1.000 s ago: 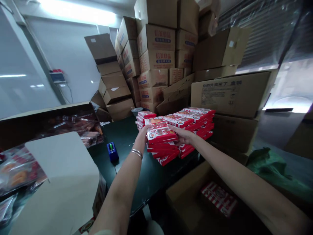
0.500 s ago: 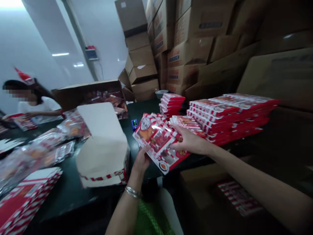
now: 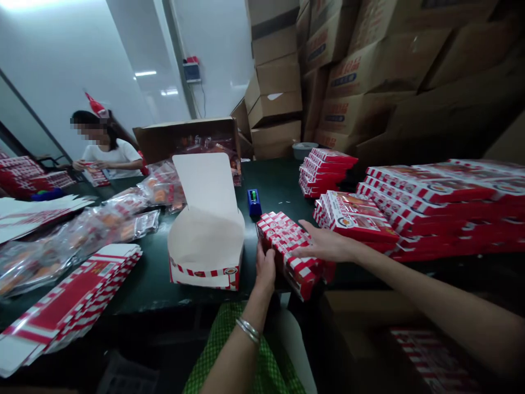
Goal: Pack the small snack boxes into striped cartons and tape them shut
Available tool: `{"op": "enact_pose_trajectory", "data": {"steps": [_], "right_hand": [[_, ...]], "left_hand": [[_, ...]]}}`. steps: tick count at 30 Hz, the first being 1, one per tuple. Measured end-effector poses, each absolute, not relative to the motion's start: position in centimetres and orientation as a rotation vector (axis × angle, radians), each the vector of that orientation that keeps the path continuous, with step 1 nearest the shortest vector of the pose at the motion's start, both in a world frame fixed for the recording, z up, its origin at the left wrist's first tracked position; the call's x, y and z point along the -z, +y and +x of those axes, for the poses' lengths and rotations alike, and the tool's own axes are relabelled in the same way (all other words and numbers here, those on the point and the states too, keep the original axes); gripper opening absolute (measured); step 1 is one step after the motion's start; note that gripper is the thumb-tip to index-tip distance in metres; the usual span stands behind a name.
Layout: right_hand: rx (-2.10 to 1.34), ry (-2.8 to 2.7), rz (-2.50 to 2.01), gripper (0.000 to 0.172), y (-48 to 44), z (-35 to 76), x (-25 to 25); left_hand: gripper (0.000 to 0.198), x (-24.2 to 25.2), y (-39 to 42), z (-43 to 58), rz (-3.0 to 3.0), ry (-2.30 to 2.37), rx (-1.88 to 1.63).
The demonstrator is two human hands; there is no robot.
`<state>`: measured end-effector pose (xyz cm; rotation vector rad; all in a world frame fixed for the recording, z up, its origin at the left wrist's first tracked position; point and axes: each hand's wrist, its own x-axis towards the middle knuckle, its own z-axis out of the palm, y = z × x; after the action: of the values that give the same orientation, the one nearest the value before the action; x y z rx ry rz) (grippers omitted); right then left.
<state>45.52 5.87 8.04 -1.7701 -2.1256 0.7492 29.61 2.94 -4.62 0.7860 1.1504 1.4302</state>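
A bundle of red-and-white checked flat boxes stands tilted on edge at the table's front, its striped narrow sides turned up. My left hand grips its near left side, thumb on top and fingers partly hidden. From the right, my right hand lies over the top and far side, its fingers pressed on the boxes. Just left of the bundle is an open white carton with its lid flap raised. A blue tape dispenser sits behind the bundle.
Stacked filled boxes and a smaller pile stand to the right. Flat box blanks and bagged food packets lie left. A co-worker sits at the far left. Brown cartons rise behind the table.
The boxes in my hands have turned from showing their printed windowed face to standing on edge, striped sides up. The view has swung left, and both hands stay on the bundle.
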Motion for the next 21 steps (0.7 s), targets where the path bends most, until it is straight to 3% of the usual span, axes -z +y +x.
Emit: {"op": "enact_pose_trajectory", "data": {"steps": [9, 12, 15, 17, 21], "right_hand": [[-0.721, -2.099, -2.061, 0.126, 10.2, 41.3, -7.7], [-0.725, -2.005, -2.045, 0.121, 10.5, 41.4, -7.4], [-0.743, -1.971, -1.925, 0.111, 9.6, 43.0, -7.9], [-0.772, -1.945, -1.774, 0.106, 8.2, 44.6, -8.2], [-0.862, -1.823, -1.213, 0.111, 4.5, 47.8, -7.2]], "left_hand": [[0.07, 6.1, 5.1, 31.5, 0.758, 1.094, -1.455], [0.081, 6.4, 5.7, 30.8, 0.653, 1.072, -1.458], [0.091, 6.3, 5.9, 29.9, 0.603, 1.033, -1.479], [0.087, 5.6, 5.7, 29.5, 0.599, 0.847, -1.428], [0.086, 3.0, 4.8, 28.5, 0.726, 0.451, -1.22]]}}
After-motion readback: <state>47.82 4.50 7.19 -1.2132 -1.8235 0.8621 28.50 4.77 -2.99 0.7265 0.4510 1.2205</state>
